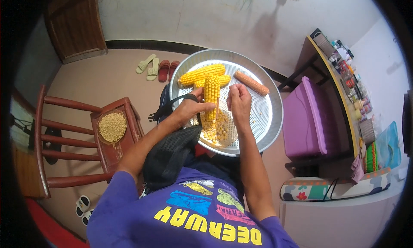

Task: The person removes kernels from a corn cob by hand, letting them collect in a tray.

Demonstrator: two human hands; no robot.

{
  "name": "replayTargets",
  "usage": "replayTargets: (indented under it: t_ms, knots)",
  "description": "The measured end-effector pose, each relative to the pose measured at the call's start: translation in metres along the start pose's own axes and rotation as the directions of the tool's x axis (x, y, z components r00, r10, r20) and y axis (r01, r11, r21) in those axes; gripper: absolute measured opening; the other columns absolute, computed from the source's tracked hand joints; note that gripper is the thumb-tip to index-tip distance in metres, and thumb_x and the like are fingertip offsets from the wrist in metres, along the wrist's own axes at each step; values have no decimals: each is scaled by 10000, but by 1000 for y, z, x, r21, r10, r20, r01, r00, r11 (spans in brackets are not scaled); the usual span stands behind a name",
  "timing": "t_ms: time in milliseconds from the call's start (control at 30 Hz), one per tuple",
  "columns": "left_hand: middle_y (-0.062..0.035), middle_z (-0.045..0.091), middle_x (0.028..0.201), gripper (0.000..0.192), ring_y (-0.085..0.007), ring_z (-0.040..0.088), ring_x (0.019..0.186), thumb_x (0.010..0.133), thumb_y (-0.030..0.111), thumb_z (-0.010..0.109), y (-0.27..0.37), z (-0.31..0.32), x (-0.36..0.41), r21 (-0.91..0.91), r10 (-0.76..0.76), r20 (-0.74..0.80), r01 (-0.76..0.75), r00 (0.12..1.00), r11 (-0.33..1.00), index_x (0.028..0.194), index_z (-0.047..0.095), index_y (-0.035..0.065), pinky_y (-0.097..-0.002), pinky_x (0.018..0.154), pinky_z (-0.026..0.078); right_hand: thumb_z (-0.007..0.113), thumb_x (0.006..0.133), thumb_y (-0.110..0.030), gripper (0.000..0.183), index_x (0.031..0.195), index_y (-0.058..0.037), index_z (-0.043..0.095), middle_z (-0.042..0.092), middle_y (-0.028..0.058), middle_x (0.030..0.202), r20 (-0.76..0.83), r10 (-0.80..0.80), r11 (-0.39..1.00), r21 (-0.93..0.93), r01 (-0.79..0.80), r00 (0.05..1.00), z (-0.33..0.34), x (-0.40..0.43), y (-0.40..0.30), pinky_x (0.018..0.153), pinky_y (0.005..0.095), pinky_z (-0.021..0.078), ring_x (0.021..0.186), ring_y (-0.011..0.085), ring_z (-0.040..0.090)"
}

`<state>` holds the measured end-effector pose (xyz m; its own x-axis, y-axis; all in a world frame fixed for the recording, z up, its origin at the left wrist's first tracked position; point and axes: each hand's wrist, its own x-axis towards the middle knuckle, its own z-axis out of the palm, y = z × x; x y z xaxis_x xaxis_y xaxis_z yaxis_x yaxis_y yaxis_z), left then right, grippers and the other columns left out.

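Note:
An ear of yellow corn (212,93) is upright in the picture, gripped by my left hand (193,106) around its lower part; a strip on its right side looks bare of kernels. Just right of it, my right hand (238,98) has its fingers curled; whether kernels are inside cannot be seen. Both hands are over a round, perforated metal tray (276,118). Behind the held ear, two more ears of yellow corn (201,74) lie in the tray. A bare reddish corn cob (251,83) rests at the upper right. Loose corn kernels (217,133) are heaped near the tray's closest edge.
At left, a red wooden chair (72,154) bears a bowl of pale beans or grains (112,127). Slippers (152,68) lie on the floor beyond the tray. A purple plastic bin (300,118) stands right, beside a table (338,89) crowded with bottles and jars.

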<state>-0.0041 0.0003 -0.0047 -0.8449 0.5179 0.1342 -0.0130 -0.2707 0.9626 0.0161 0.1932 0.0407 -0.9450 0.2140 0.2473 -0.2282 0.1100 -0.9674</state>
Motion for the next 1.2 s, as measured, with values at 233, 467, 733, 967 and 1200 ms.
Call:
replayTargets:
  t_ms: [233,467,733,967,1200]
  knots:
    - [-100,634,1302,653,-191,607,1206,897,225,808,-7,-5,0,-28,-21,-51,20,998,999,1432,501,11,-349,1061,481,613,1030,-164,152,1001,-14,622,632,8,814,103,-27,999,-18,29,994,19,-17,19,603,242,480,693,68,571]
    - [-103,622,1328,663,-200,594,1233,892,162,811,-7,1,1,-84,-32,-46,28,998,996,1452,484,23,-355,1069,477,656,1004,-162,164,970,-2,644,659,20,814,101,9,995,-95,0,995,14,-18,22,567,235,478,673,67,581]
    - [-89,604,1360,702,-200,577,1265,876,105,814,-5,-2,2,-49,-32,-52,30,998,998,1476,459,22,-353,1099,454,635,1005,-161,174,1004,12,634,640,25,813,160,62,997,37,-69,985,13,-19,22,553,230,469,642,77,574]
    - [-96,621,1334,625,-184,604,1175,896,80,772,-5,4,2,-41,2,-56,-4,998,999,1447,486,11,-326,1022,483,623,1000,-139,156,1007,16,626,654,34,824,147,-8,1000,-7,9,989,9,-20,26,561,246,486,643,90,585]
    - [-92,645,1303,612,-173,607,1163,903,105,770,-6,4,2,-42,18,-52,-21,998,999,1444,498,14,-329,1023,475,607,1003,-127,150,1009,22,620,656,61,772,117,-92,976,-188,113,989,11,-25,18,579,274,504,659,96,604]
